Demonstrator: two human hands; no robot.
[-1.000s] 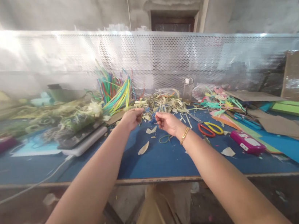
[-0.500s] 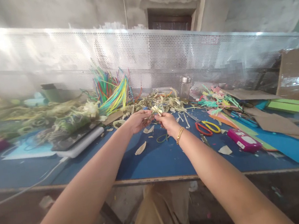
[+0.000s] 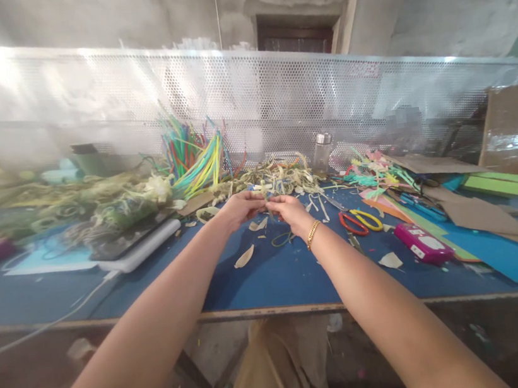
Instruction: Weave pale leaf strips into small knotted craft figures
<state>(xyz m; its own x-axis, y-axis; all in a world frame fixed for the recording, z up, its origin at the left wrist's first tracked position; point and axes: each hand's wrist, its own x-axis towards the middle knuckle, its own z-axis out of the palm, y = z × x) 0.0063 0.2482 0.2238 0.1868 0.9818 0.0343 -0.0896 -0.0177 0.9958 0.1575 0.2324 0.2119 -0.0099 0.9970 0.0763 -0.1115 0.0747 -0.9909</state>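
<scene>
My left hand and my right hand meet over the blue table, fingertips pinched together on a small pale strip piece held between them. The piece is too small to make out in detail. A gold bracelet circles my right wrist. Just beyond my hands lies a heap of pale straw-like strips. Loose pale scraps lie on the table below my hands.
Bundles of coloured strips and a tablet lie at the left. Red and yellow scissors, a pink box, coloured paper sheets and cardboard lie at the right. A metal bottle stands by the perforated metal screen.
My hands, apart a second ago, have come together and now pinch the small piece between them, slightly lower than half a second ago.
</scene>
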